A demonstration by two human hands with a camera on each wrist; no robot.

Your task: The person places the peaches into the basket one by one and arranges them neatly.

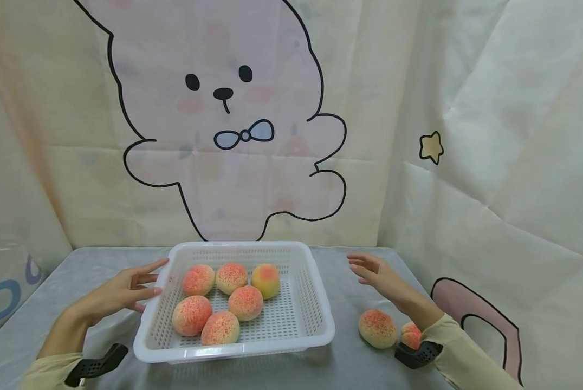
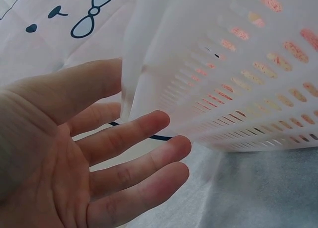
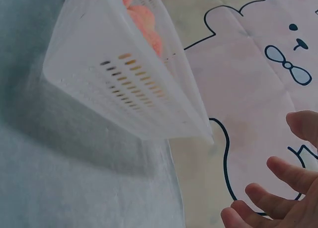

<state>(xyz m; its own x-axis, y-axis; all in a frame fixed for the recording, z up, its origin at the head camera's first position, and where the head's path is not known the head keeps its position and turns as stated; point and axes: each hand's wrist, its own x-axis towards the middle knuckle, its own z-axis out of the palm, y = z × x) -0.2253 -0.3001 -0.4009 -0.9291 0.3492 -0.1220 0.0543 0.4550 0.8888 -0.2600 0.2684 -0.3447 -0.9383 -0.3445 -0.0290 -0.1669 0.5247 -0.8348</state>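
A white perforated plastic basket (image 1: 238,349) stands on the table with several red-and-yellow peaches (image 1: 192,316) in it. At its left side, my left hand (image 1: 121,292) touches the rim, fingers spread and loosely straight. The left wrist view shows the thumb against the edge of the basket wall (image 2: 149,74) and the other fingertips beside and below it. To the right of the basket, my right hand (image 1: 381,279) is held above the table, apart from the basket and holding nothing. In the right wrist view its fingers (image 3: 285,176) are extended and spread.
Two more peaches lie on the table right of the basket: one whole peach (image 1: 377,329) and another peach (image 1: 411,336) partly hidden by the right wrist. A grey cloth covers the table (image 1: 340,368). Behind hangs a printed curtain (image 1: 360,179) with a cartoon bear.
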